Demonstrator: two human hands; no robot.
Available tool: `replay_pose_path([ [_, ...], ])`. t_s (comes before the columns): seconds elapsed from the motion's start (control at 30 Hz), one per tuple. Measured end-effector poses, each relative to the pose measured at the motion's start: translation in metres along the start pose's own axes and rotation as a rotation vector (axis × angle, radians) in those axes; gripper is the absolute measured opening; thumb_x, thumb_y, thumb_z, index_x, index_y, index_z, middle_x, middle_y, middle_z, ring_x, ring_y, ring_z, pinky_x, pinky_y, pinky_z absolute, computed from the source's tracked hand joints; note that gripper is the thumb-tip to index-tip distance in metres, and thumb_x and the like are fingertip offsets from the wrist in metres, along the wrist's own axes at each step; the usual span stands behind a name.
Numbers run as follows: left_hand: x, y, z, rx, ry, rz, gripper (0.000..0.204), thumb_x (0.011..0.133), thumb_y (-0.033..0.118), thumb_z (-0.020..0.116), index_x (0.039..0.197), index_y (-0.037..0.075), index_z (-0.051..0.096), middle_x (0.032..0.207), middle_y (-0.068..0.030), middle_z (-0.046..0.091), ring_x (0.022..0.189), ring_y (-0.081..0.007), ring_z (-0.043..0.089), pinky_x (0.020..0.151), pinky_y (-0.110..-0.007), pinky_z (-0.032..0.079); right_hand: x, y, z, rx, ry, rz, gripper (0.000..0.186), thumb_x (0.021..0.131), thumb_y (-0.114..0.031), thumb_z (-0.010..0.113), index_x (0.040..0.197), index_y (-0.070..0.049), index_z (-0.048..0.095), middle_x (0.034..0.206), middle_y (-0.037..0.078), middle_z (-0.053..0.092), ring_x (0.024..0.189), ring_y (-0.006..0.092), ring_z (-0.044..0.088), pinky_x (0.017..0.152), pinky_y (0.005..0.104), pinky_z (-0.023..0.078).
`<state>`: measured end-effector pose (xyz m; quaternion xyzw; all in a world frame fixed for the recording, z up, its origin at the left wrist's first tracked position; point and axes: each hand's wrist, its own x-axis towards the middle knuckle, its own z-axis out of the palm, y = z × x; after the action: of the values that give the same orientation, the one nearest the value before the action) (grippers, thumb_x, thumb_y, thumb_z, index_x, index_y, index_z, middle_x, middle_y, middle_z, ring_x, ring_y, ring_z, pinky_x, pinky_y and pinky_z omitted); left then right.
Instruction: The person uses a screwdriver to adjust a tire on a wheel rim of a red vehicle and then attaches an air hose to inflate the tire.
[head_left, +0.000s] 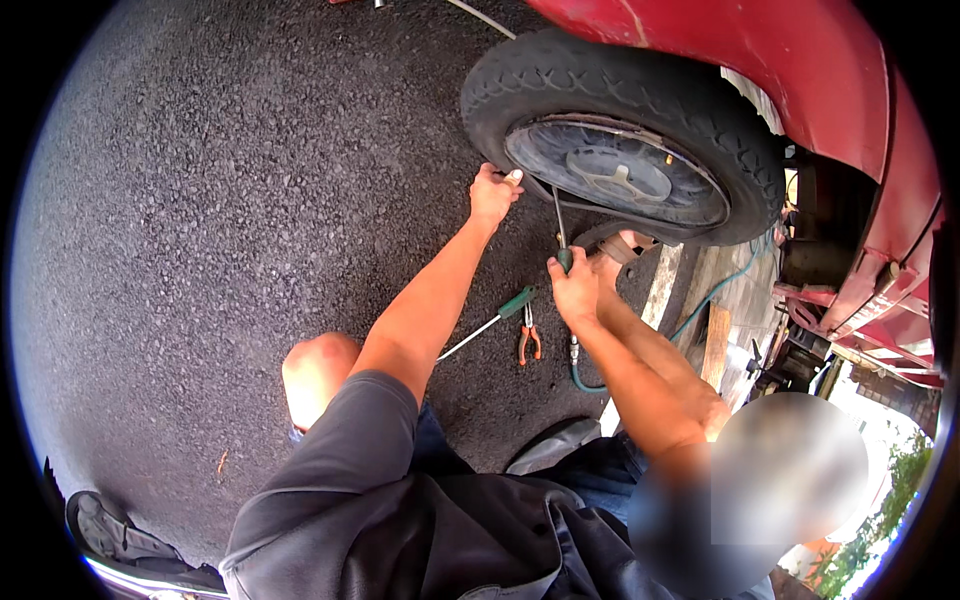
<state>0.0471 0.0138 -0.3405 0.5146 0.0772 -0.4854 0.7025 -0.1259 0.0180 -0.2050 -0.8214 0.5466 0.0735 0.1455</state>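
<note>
At tyre (560, 75) | LH (493, 198) by edge | RH (576, 292) grips grn-hndl drvr (565, 259) | any txt unreadable

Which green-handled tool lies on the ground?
The green-handled tool beside the orange-handled pliers; the other tool is held in the right hand.

There is room over the asphalt (250, 200) left of the tyre (610, 80), while red bodywork (800, 80) crowds its far side.

I see a head-worn fisheye camera look steeply down, close above the left hand (493, 195) and right hand (577, 288), facing the wheel (620, 172) toward its upper edge, the shirt (395, 535) filling its lower edge.
</note>
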Motion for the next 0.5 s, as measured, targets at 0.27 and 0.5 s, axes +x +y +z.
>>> replay_pose_path([
  [0.27,0.011,-0.015,-0.002,0.02,-0.032,0.065,0.039,0.091,0.015,0.071,0.117,-0.004,0.049,0.09,-0.0116,0.067,0.076,-0.0175,0.069,0.066,-0.031,0.056,-0.011,0.009,0.038,0.035,0.165,-0.059,0.039,0.091,-0.031,0.063,0.12,-0.007,0.053,0.082,0.025,0.067,0.077,0.0477,0.065,0.071,0.0551,0.051],
  [0.5,0.013,-0.013,-0.004,0.169,-0.034,0.086,0.04,0.091,0.016,0.07,0.116,-0.008,0.05,0.09,-0.013,0.068,0.078,-0.0195,0.07,0.067,-0.032,0.056,-0.011,0.019,0.062,0.033,0.255,-0.098,0.04,0.093,-0.032,0.062,0.122,-0.007,0.052,0.077,0.024,0.067,0.071,0.0465,0.065,0.066,0.055,0.05],
])
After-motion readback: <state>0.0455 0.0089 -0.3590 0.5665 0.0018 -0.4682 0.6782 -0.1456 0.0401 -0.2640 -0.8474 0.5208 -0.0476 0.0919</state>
